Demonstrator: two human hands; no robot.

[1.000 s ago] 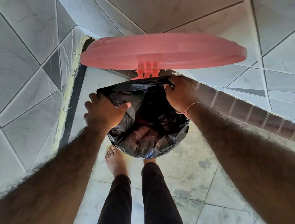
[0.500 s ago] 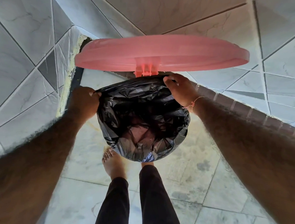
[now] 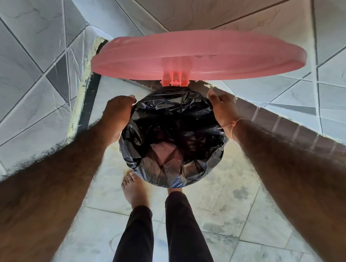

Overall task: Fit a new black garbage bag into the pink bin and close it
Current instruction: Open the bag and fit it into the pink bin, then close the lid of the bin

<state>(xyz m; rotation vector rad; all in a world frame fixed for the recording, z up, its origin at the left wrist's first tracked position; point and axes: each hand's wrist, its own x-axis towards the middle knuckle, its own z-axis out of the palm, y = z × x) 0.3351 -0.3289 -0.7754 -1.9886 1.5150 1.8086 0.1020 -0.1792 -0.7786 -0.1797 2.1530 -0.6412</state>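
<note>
The pink bin's round lid [image 3: 204,54] stands open behind the opening on its hinge [image 3: 175,79]. A black garbage bag [image 3: 168,135] lines the bin, and its edge is folded out over the whole rim, hiding the bin's wall. The pink bottom shows faintly through the plastic. My left hand [image 3: 118,115] grips the bag's edge at the left of the rim. On the right of the rim my right hand [image 3: 223,108] holds the bag's edge, thumb on top. Its fingers are hidden down the outside.
The bin stands on a pale tiled floor in a corner of grey tiled walls [image 3: 27,77]. A dark tile skirting [image 3: 287,129] runs along the right wall. My bare left foot [image 3: 134,190] and dark trouser legs [image 3: 159,236] are just in front of the bin.
Both hands have moved apart to opposite sides of the rim, stretching the bag's mouth wide and round over the bin. The lid has stayed open.
</note>
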